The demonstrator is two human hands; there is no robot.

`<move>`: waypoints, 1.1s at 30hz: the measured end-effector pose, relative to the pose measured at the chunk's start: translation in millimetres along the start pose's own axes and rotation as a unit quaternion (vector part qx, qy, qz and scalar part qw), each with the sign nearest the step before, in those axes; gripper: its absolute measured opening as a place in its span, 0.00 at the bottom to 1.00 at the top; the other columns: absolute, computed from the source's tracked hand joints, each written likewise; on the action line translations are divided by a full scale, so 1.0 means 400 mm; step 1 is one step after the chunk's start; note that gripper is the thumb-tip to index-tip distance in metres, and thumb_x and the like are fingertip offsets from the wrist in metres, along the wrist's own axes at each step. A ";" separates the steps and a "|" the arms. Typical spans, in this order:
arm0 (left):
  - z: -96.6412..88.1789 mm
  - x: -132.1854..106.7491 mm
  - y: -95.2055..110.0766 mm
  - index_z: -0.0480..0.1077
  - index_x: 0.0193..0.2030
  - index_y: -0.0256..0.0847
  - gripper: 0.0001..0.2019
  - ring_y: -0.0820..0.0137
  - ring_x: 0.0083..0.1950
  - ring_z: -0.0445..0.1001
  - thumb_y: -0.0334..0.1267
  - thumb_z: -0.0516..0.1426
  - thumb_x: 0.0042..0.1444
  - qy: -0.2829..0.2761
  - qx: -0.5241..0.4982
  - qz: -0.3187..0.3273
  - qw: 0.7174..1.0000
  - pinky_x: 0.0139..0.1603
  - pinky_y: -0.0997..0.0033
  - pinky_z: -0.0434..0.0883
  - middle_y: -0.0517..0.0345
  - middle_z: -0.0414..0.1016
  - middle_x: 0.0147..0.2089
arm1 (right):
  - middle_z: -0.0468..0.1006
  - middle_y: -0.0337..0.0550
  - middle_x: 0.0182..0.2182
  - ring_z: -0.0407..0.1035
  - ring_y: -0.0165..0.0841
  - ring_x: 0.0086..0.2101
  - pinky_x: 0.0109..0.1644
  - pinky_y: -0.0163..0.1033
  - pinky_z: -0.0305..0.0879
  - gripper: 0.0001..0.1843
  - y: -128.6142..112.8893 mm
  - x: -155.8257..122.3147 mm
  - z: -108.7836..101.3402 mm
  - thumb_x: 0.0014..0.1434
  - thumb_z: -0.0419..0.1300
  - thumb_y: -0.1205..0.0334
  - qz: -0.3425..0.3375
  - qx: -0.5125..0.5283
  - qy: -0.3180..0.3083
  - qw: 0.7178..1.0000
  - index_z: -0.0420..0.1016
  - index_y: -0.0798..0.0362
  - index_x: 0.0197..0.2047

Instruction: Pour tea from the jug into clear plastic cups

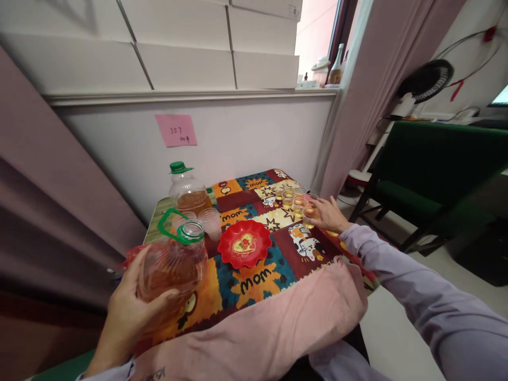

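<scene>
My left hand [130,309] is wrapped round a large clear plastic jug [174,264] of amber liquid with a green handle ring and no cap, resting on the near left of the small table [254,280]. My right hand [327,214] reaches to the far right edge and grips a small clear cup [308,216] of amber liquid. Several more filled small cups [291,198] stand just beyond it. A red scalloped plate [245,243] sits at the table's middle.
A second capped jug [188,190] stands at the back left, with empty clear cups [210,222] in front of it. A pink cloth [278,317] drapes the near edge. A dark green chair [432,169] and a fan [424,82] stand to the right; wall and curtain lie behind.
</scene>
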State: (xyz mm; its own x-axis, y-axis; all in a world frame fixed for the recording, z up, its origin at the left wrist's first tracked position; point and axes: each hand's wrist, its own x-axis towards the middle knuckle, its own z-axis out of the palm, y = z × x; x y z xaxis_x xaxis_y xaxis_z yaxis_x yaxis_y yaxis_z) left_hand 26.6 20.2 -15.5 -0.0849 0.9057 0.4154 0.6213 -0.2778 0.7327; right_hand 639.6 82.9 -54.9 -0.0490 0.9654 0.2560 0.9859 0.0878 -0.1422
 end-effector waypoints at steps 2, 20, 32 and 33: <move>0.001 -0.002 0.003 0.69 0.79 0.56 0.56 0.31 0.72 0.78 0.69 0.74 0.43 0.006 -0.007 0.001 1.000 0.76 0.24 0.72 0.52 0.79 0.74 | 0.79 0.71 0.70 0.69 0.62 0.72 0.80 0.81 0.45 0.41 0.001 -0.002 0.004 0.68 0.64 0.41 0.003 -0.003 0.006 1.000 0.73 0.57 0.75; -0.001 -0.033 0.063 0.65 0.80 0.39 0.62 0.38 0.81 0.69 0.71 0.74 0.43 -0.024 -0.056 -0.009 0.998 0.82 0.39 0.64 0.33 0.70 0.80 | 0.91 0.49 0.49 0.84 0.44 0.49 0.58 0.47 0.77 0.13 -0.503 0.139 -0.090 0.77 0.63 0.54 -0.208 0.192 0.042 0.958 0.90 0.46 0.52; -0.001 -0.069 0.050 0.65 0.81 0.42 0.66 0.36 0.82 0.68 0.75 0.76 0.40 -0.025 -0.041 0.024 0.999 0.82 0.36 0.65 0.34 0.70 0.81 | 0.84 0.50 0.61 0.81 0.39 0.55 0.58 0.39 0.73 0.18 -0.892 0.301 -0.053 0.78 0.61 0.61 -0.282 0.125 -0.059 0.950 0.84 0.49 0.66; -0.001 -0.072 0.051 0.65 0.81 0.41 0.66 0.36 0.82 0.68 0.74 0.76 0.40 -0.024 -0.032 0.033 0.999 0.82 0.36 0.65 0.33 0.70 0.81 | 0.83 0.50 0.61 0.81 0.39 0.55 0.58 0.39 0.73 0.18 -0.905 0.305 -0.055 0.78 0.61 0.61 -0.293 0.120 -0.067 0.946 0.83 0.48 0.67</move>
State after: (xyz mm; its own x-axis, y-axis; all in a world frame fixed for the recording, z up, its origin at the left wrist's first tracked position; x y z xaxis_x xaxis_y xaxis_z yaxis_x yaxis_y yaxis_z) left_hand 41.5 -11.5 -12.3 -0.0064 0.8988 0.4383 0.5730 -0.3559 0.7383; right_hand 280.2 163.6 48.9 -0.6119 0.7543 0.2377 0.7189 0.6558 -0.2304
